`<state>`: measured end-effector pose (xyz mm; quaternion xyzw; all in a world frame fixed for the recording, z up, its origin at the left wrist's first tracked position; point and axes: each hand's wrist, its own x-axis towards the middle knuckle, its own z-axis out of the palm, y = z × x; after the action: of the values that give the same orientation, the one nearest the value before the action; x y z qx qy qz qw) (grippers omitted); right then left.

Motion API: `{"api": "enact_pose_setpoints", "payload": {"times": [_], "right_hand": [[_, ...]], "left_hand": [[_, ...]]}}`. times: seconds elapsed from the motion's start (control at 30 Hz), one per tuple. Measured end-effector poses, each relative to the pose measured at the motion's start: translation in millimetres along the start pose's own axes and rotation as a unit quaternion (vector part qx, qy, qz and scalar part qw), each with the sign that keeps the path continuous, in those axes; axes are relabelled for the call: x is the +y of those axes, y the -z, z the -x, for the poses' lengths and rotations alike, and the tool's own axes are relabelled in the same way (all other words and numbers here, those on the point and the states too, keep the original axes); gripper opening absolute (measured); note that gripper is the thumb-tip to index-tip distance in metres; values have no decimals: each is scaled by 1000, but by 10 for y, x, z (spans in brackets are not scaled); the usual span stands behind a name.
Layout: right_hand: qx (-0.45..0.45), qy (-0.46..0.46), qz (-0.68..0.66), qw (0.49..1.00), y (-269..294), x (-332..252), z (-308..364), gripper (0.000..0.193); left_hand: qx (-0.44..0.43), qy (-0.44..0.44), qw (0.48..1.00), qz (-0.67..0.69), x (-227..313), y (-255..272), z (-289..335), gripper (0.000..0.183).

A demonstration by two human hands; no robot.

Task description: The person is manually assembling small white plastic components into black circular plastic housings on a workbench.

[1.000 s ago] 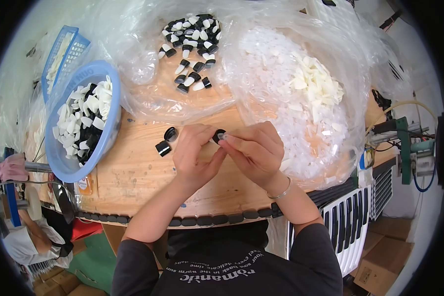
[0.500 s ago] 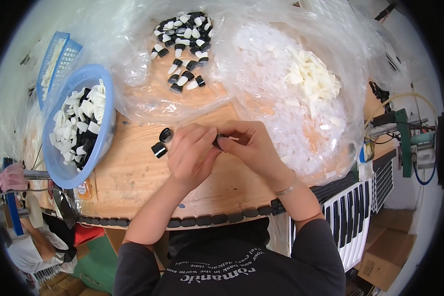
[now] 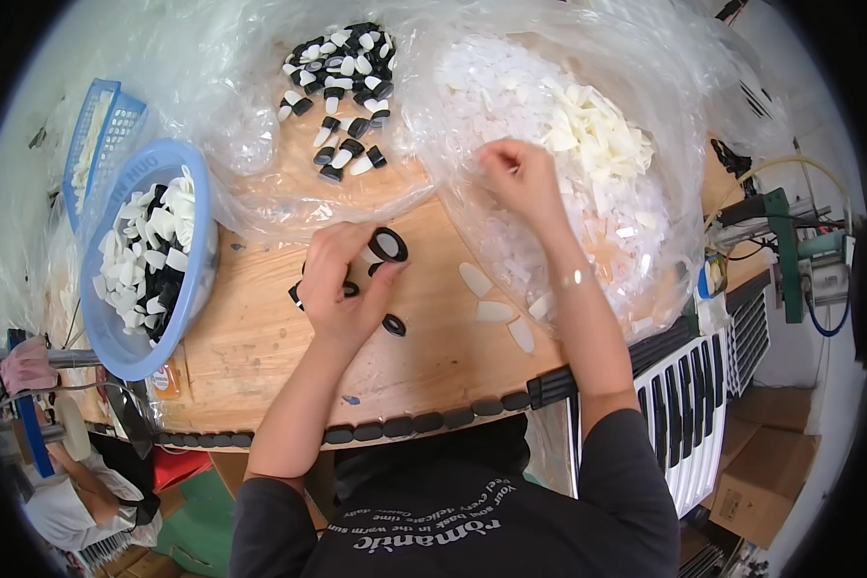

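Between thumb and fingers, my left hand [image 3: 341,281] grips a round black cap [image 3: 377,249], its pale disc face turned toward the right. Small black parts lie partly hidden under that hand. A black ring [image 3: 393,325] rests on the wood just below my thumb. My right hand [image 3: 522,175] is over the plastic sheet, left of a cream heap of flat pieces [image 3: 602,135]; its fingers are curled together, and whatever they hold is hidden. Below it, white oval pieces [image 3: 494,311] lie on the wooden table [image 3: 424,371].
At left stand a blue basin [image 3: 202,279] of white and black pieces and a blue basket [image 3: 123,120]. Black-and-white caps [image 3: 342,72] are piled at the back. A clamped machine [image 3: 778,255] is at right. Another person's arm [image 3: 89,479] shows at lower left.
My hands have parted: the right moved up and right over the plastic sheet, while the left stays low with the cap. White oval pieces and the black ring have come into view.
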<state>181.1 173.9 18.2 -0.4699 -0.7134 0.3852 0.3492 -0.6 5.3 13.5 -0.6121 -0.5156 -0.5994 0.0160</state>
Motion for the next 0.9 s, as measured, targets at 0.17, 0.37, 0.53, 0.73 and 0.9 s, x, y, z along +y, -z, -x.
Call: {"api": "enact_pose_setpoints", "payload": {"times": [0.17,0.37,0.53,0.73,0.9], "right_hand": [[15,22,309,951,70,502,-317,14],[-13,53,279,959,-64,464,-132,8],[51,90,250,963,17,291,-54,7],[-72,33,-252,964,-320,-490,714,4],[-47,192,-139,970,-435,-644,905,6]], "left_hand": [[11,-5,1000,13,-22,-1,-29,42],[7,4,1000,21,13,18,-31,42],[3,0,1000,16,4,27,-37,42],[-8,-32,999,-33,14,-13,12,42],[-16,-42,998,-35,29,-19,13,45]]}}
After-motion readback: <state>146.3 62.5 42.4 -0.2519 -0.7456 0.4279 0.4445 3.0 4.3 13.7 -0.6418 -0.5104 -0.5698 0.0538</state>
